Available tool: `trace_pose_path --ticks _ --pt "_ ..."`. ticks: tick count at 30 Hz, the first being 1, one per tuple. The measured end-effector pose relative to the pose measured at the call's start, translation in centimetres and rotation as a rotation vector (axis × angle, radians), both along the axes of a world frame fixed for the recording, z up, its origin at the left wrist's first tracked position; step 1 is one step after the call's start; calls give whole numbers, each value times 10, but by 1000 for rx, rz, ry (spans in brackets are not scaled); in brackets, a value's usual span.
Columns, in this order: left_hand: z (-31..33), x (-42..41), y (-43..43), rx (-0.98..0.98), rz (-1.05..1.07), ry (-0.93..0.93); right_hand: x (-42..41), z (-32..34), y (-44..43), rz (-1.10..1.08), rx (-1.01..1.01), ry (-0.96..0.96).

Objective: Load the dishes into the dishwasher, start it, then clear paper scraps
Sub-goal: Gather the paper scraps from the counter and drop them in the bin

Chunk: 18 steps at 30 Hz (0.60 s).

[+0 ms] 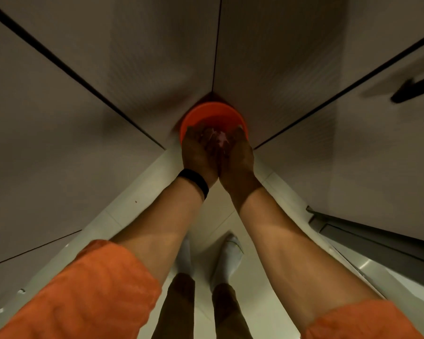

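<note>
My left hand (198, 154) and right hand (238, 156) are cupped together, fingers curled round the paper scraps (214, 140), over the orange bin (209, 115) where the cabinets (123, 69) meet; final step, I'd judge; scraps not yet dropped.

Grey cabinet panels (59, 118) meet in corner; black handle (414, 90) on right panel; pale tiled floor (123, 216) below.

The cupped left hand (198, 154) and right hand (236, 156) are hiding the near rim of the orange bin (213, 115); the pale scraps (217, 140) between them are blurring together
</note>
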State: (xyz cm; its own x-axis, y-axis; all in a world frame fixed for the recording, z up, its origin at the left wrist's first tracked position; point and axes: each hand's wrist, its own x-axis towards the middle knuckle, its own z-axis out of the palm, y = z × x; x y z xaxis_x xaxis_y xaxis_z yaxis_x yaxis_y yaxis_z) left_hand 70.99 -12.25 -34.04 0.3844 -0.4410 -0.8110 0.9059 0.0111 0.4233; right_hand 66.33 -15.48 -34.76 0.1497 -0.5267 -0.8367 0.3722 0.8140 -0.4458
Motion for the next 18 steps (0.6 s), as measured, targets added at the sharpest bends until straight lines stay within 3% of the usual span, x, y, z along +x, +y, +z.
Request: trace_pose_path --ticks 5,11,18 --pt "129 2 -6 -44 -40 -31 6 121 0 62 -84 36" --pt "307 18 -3 -179 -189 -205 3 309 -7 292 -505 47" --pt "476 18 -21 -420 -378 -396 -20 479 -34 285 -831 137"
